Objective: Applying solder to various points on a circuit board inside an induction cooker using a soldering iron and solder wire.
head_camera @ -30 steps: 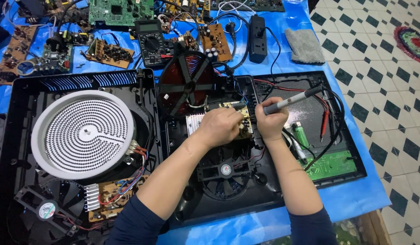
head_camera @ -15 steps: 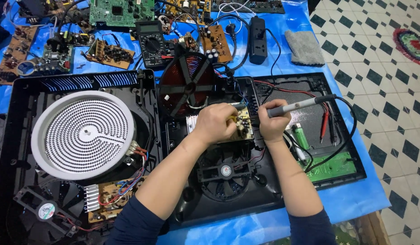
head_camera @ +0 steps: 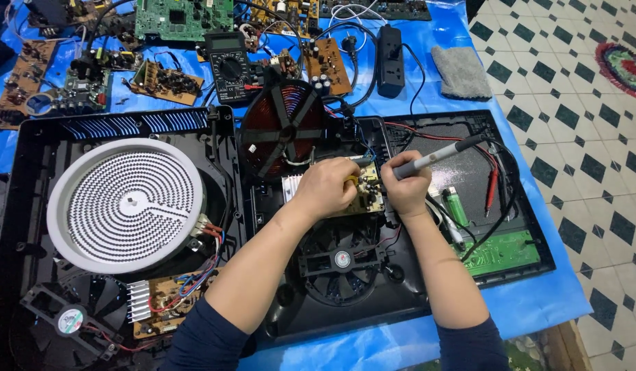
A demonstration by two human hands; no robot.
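Big black cooker case (head_camera: 441, 302) lies open on a blue sheet (head_camera: 538, 309). Everything below is told from the small board.

The small yellow-brown circuit board (head_camera: 368, 196) sits in the middle of the case, just above the black fan (head_camera: 342, 260). Left hand (head_camera: 328, 187) rests on the board's left part, fingers curled down on it and a silver finned block (head_camera: 290, 185); fingertips are hidden, so can't tell if they pinch anything. Right hand (head_camera: 407, 189) is just right of the board, touching its edge, fingers closed tight round a grey soldering iron (head_camera: 434, 156). The iron's handle sticks up & right, away from the board; its tip is hidden.

Above-left of the board: a red-brown coil disc (head_camera: 283, 130) w/ black spokes. Far left: a round white heater plate (head_camera: 125, 203). Right of the board, past the right hand: a green lighter (head_camera: 456, 206), then a green board (head_camera: 503, 253) lower down. Well above: a black meter (head_camera: 228, 65) & black power strip (head_camera: 390, 60). Grey cloth (head_camera: 461, 71) lies up & right.
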